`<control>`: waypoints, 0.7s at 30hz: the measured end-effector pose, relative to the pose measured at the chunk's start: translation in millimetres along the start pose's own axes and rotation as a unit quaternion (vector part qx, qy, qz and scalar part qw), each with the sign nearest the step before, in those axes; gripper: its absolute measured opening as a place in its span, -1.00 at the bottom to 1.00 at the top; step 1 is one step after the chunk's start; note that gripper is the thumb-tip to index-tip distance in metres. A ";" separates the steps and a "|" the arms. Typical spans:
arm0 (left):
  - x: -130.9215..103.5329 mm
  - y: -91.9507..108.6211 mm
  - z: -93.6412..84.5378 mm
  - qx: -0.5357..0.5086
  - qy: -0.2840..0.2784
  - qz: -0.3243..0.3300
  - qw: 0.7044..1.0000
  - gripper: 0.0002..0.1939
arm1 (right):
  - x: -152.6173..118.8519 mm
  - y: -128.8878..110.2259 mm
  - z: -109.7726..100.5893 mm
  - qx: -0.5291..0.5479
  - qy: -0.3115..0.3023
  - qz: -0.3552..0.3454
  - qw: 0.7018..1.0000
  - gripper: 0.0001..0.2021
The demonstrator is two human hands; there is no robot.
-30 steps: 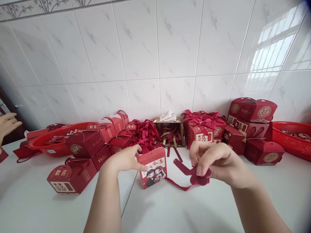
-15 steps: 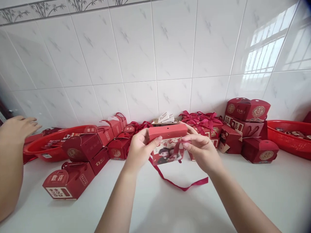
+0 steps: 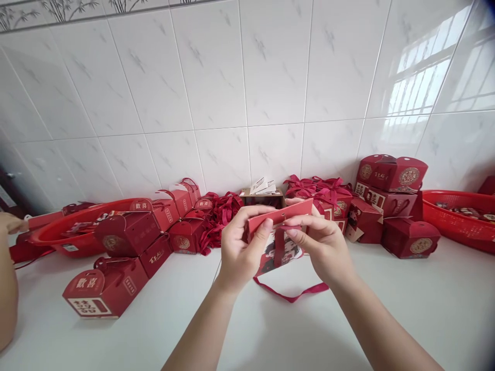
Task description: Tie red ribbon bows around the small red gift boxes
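Above the white table I hold a small red gift box [image 3: 291, 252] with a printed picture on its front. My left hand [image 3: 242, 242] grips the box's left side, thumb on the front of its raised red flap. A dark red ribbon [image 3: 296, 298] runs down the box front, and a loose length of it curves below. Thumb and forefinger of my right hand [image 3: 328, 245] pinch the ribbon's end just under a small hole in the flap. The right hand's other fingers are partly behind the box.
Red boxes [image 3: 106, 288] are stacked at left beside a red basket [image 3: 50, 239]; another person's hand [image 3: 11, 224] is there. Behind are loose ribbons [image 3: 228, 208], paper slips [image 3: 263, 186] and ribboned boxes [image 3: 328, 196]. More boxes [image 3: 410, 239] and a basket [image 3: 456, 232] stand right.
The box has tilted, its flap now slanting up to the right, and my left hand has shifted right. The ribbon's end is nearer the flap's hole. The other person's hand has moved left and lower.
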State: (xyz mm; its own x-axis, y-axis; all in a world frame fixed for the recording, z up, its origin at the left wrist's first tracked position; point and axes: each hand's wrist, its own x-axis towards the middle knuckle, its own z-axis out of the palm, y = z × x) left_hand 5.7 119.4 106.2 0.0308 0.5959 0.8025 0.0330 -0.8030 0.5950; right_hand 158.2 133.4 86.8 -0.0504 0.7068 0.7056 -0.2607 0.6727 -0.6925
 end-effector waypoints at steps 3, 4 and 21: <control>0.3 -0.1 0.1 0.033 0.001 0.021 0.999 -0.91 | -0.4 0.0 -0.6 -0.006 0.007 0.007 1.000 -0.90; 0.3 -0.1 0.6 0.036 0.005 0.029 0.999 -0.90 | -0.5 0.3 -0.9 -0.007 0.011 0.009 1.000 -0.89; 0.3 2.3 -2.7 0.010 -0.070 0.078 0.994 -0.89 | -3.9 -2.6 -5.0 -0.036 0.036 -0.007 0.999 -0.78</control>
State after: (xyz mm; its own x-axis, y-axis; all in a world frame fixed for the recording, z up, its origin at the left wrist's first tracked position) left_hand 3.2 117.7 107.9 0.1766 0.4612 0.8695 0.0365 -0.8859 0.4625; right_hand 163.9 130.0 85.1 0.0232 0.7100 0.7038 -0.1917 0.6941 -0.6939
